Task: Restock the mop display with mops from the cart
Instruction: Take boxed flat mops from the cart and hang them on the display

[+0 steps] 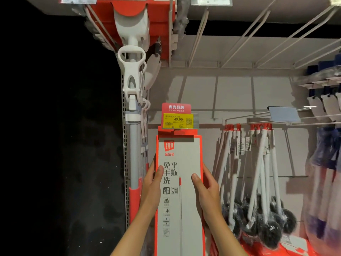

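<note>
A tall white and red boxed flat mop [181, 163] stands upright in front of me, its top tab up at the hook just under the yellow price tag [178, 121]. My left hand [152, 185] grips the box's left edge, thumb on the front face. Opposite it, my right hand [206, 191] grips the right edge the same way. More red mop packaging [177, 133] shows behind the box's top.
White and grey squeeze mops [132, 85] hang at the left beside a perforated upright [125, 163]. Black-headed toilet brushes [258, 182] hang on red hooks to the right. Bare wire hooks [258, 34] jut out above. Blue-packaged goods [326, 145] hang at the far right.
</note>
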